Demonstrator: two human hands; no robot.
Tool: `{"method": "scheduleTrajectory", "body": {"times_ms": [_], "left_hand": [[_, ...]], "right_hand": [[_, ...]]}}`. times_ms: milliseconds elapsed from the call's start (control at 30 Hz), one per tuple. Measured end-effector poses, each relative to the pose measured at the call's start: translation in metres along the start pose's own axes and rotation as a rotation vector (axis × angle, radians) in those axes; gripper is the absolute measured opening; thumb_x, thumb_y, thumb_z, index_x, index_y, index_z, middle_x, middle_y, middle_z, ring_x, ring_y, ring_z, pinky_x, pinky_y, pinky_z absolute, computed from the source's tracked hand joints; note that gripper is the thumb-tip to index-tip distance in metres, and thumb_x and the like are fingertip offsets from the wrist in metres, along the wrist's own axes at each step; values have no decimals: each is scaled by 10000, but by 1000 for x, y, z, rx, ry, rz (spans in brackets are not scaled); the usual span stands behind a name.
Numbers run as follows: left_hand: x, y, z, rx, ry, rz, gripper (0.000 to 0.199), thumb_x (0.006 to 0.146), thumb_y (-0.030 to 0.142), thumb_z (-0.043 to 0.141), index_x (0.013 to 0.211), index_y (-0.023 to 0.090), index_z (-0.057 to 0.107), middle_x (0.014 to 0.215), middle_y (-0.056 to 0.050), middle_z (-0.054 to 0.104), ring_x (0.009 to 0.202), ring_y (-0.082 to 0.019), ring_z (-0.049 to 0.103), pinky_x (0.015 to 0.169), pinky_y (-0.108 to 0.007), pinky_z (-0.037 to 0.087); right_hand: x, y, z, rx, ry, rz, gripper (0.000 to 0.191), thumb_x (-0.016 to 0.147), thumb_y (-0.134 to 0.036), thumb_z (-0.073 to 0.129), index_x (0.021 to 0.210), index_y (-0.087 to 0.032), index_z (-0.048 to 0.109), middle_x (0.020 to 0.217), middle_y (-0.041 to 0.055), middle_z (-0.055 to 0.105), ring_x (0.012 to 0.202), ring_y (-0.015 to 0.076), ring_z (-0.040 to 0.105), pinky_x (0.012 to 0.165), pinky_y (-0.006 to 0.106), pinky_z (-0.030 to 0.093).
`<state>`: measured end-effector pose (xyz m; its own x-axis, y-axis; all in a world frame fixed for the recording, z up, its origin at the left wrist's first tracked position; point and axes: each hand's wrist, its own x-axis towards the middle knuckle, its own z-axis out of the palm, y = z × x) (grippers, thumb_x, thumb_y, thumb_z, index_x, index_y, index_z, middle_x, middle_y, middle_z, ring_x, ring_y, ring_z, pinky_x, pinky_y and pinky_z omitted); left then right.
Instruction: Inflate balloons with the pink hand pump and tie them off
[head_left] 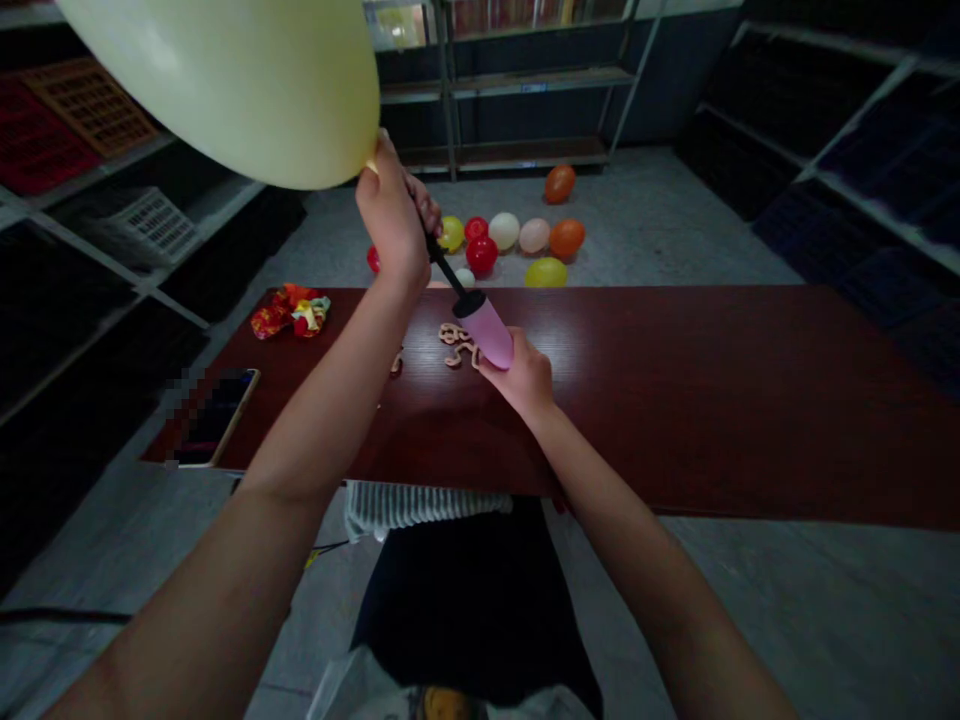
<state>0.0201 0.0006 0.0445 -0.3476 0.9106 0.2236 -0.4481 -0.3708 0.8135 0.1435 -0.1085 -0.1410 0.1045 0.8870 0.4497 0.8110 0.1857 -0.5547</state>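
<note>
A large pale yellow balloon (255, 80) fills the upper left, its neck pinched in my left hand (394, 210). The same hand is closed around the black upper end of a hand pump. My right hand (525, 375) grips the pump's pink body (486, 330), low over the table. Between the hands the black rod of the pump (447, 268) shows, pulled out of the body. Pinkish uninflated balloons (459, 345) lie on the table beside the pump body. The balloon's mouth and the pump's tip are hidden by my left hand.
The dark red table (712, 400) bears a phone (217, 415) at its left edge and a colourful crumpled packet (289, 310) behind it. Inflated balloons, among them a red one (481, 255) and an orange one (567, 238), lie on the floor beyond. Shelves (532, 155) stand behind and at both sides.
</note>
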Motion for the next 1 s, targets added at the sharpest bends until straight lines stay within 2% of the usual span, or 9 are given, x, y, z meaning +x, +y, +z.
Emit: {"method": "scheduleTrajectory", "body": {"times_ms": [67, 133, 200, 300, 400, 600, 700, 800, 1000], "left_hand": [[-13, -24, 2, 51, -78, 5, 552, 1083, 425, 419, 585, 237, 273, 441, 38, 263, 363, -103, 293, 361, -276, 234], [-25, -42, -1, 86, -93, -17, 562, 1094, 387, 378, 562, 241, 273, 422, 38, 275, 341, -102, 306, 348, -281, 233], [-31, -51, -5, 90, -81, -64, 558, 1093, 393, 377, 566, 239, 276, 415, 43, 284, 324, -94, 307, 347, -276, 235], [-29, -51, -16, 46, -47, -101, 549, 1063, 463, 448, 591, 232, 288, 425, 59, 283, 312, -81, 300, 354, -261, 243], [-22, -45, -32, 0, 25, -94, 534, 1045, 515, 455, 617, 235, 302, 440, 68, 267, 306, -91, 301, 345, -263, 246], [-10, -25, -72, -34, 163, -52, 502, 1075, 546, 324, 676, 242, 328, 463, 62, 249, 360, -106, 287, 389, -263, 284], [-2, -6, -92, -39, 197, -41, 495, 1099, 508, 264, 684, 241, 304, 461, 59, 247, 390, -103, 273, 414, -258, 284], [7, 15, -112, -44, 243, -22, 494, 1105, 501, 242, 690, 237, 287, 465, 58, 253, 403, -100, 266, 426, -262, 277], [18, 54, -140, -44, 310, 34, 439, 1112, 394, 314, 706, 231, 283, 478, 65, 242, 410, -102, 268, 439, -257, 262]], "right_hand": [[1, 0, -1, 18, 5, 30, 461, 808, -449, 732, 1156, -189, 578, 974, 97, 762, 830, 279, 729, 688, 348, 520], [2, 0, -1, 17, 15, 45, 436, 811, -452, 722, 1136, -199, 580, 971, 92, 760, 820, 276, 724, 682, 345, 514], [2, 0, -1, 6, 18, 44, 417, 817, -455, 711, 1127, -205, 587, 965, 88, 761, 815, 273, 721, 675, 341, 508], [1, -2, -1, -23, 13, 10, 416, 830, -455, 702, 1148, -207, 602, 978, 82, 766, 826, 271, 725, 672, 333, 507], [0, -5, -2, -59, 3, -49, 411, 842, -440, 699, 1171, -209, 616, 1015, 77, 771, 867, 276, 738, 686, 331, 521], [-4, -10, -1, -116, -48, -213, 501, 864, -407, 695, 1302, -183, 602, 1139, 108, 765, 971, 276, 745, 777, 352, 571], [-5, -11, 0, -137, -43, -289, 517, 890, -410, 663, 1342, -174, 579, 1234, 120, 738, 1030, 276, 740, 816, 369, 586], [-7, -12, 1, -153, -43, -323, 511, 885, -416, 671, 1324, -168, 583, 1244, 119, 736, 1022, 278, 745, 819, 379, 594], [-8, -12, 1, -142, -71, -362, 498, 843, -398, 717, 1285, -195, 606, 1246, 117, 733, 1016, 278, 742, 821, 382, 596]]}}
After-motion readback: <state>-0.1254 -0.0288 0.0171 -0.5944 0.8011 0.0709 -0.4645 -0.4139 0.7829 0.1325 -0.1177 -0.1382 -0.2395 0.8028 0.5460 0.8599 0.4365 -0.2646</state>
